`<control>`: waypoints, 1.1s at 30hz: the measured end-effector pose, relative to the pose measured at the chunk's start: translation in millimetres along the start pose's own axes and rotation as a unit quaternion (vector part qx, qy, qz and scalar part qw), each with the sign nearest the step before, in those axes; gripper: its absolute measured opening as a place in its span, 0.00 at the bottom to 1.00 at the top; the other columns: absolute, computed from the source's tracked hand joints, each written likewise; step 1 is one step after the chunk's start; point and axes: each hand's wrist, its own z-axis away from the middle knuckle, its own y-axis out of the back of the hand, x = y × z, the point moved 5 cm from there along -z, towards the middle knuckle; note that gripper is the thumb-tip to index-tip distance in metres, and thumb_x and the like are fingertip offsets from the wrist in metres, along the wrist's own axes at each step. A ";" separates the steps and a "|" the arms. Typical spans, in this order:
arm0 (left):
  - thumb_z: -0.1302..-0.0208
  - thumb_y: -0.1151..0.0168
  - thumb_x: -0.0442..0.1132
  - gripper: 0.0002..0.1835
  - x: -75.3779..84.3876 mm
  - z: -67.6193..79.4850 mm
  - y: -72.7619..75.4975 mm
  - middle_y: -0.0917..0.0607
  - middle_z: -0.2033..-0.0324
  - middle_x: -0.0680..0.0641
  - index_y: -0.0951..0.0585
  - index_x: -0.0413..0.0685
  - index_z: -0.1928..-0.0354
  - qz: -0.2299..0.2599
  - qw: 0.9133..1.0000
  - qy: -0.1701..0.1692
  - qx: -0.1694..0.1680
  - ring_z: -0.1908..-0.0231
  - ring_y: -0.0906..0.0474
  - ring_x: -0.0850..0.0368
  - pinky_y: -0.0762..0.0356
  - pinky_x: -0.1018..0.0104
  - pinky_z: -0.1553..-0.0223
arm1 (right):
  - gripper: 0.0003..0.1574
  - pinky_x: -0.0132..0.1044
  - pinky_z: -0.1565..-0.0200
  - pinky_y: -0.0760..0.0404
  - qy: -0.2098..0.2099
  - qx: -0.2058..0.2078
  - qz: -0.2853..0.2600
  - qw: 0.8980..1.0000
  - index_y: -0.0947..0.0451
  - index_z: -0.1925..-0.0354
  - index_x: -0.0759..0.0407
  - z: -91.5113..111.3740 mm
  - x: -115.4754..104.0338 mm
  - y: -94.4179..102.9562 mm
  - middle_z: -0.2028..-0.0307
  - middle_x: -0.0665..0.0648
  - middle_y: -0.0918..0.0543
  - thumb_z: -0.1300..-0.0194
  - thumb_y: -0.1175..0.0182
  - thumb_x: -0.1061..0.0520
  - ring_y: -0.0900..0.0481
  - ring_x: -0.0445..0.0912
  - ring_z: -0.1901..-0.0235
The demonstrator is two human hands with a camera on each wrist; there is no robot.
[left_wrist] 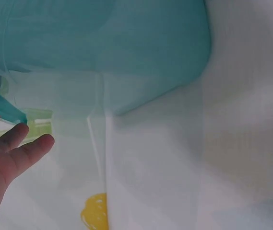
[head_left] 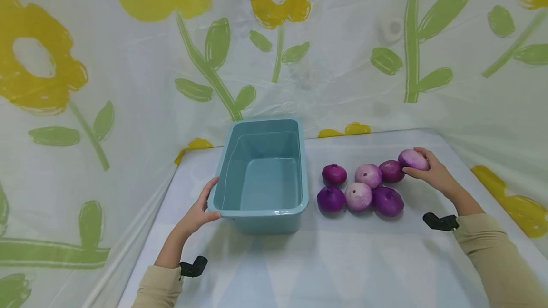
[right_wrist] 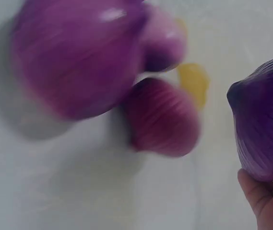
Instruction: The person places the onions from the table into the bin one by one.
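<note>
Purple onion [head_left: 412,159] in the curled grip of the right hand [head_left: 439,175], left hand [head_left: 196,214] straight-fingered against the blue tub [head_left: 267,213].

Loose beige sleeves [head_left: 492,251], black angular wrist mounts [head_left: 441,222], bare fingers [left_wrist: 35,149]

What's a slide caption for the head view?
Left grip touches tub; right grip holds onion beside six others.

Possibly a curtained-off place indoors; flower-printed sheeting [head_left: 334,68] behind, at both sides, pale-covered table [head_left: 342,255]
</note>
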 end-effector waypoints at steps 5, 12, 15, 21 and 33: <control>0.49 0.35 0.46 0.51 0.8 0.8 1.2 0.57 0.31 0.35 0.57 0.55 0.29 0.000 1.000 0.005 -0.001 0.36 0.52 0.30 0.48 0.30 0.44 | 0.51 0.66 0.49 0.39 0.017 -0.005 0.010 1.000 0.62 0.31 0.63 -15.3 -33.2 9.6 0.39 0.78 0.46 0.37 0.45 0.44 0.42 0.69 0.44; 0.49 0.35 0.46 0.51 -0.7 1.2 2.9 0.58 0.31 0.35 0.57 0.55 0.29 0.003 1.000 0.009 0.007 0.35 0.54 0.30 0.50 0.29 0.44 | 0.50 0.63 0.47 0.38 0.037 -0.016 0.022 0.999 0.61 0.30 0.58 -39.2 -88.6 15.4 0.39 0.75 0.44 0.38 0.46 0.43 0.40 0.66 0.43; 0.49 0.35 0.46 0.51 -1.6 0.4 3.2 0.58 0.31 0.36 0.57 0.57 0.29 0.001 1.000 0.011 0.009 0.35 0.54 0.31 0.51 0.28 0.44 | 0.50 0.63 0.46 0.37 0.054 -0.019 0.027 0.998 0.59 0.30 0.56 -49.8 -113.0 15.0 0.38 0.73 0.43 0.38 0.45 0.43 0.40 0.65 0.43; 0.49 0.36 0.46 0.50 0.2 -3.0 3.2 0.61 0.30 0.39 0.56 0.55 0.29 -0.013 1.000 -0.011 0.009 0.34 0.58 0.31 0.55 0.27 0.44 | 0.48 0.60 0.46 0.35 0.098 -0.034 0.039 0.994 0.54 0.32 0.56 -67.4 -164.0 6.0 0.39 0.69 0.40 0.41 0.41 0.44 0.37 0.62 0.45; 0.49 0.36 0.47 0.49 3.6 -3.3 5.2 0.60 0.30 0.39 0.54 0.52 0.29 -0.034 0.998 -0.043 0.007 0.34 0.57 0.31 0.53 0.25 0.46 | 0.45 0.54 0.47 0.29 0.197 -0.092 0.024 0.976 0.48 0.35 0.57 -97.5 -246.5 -50.8 0.42 0.62 0.36 0.44 0.37 0.49 0.33 0.56 0.47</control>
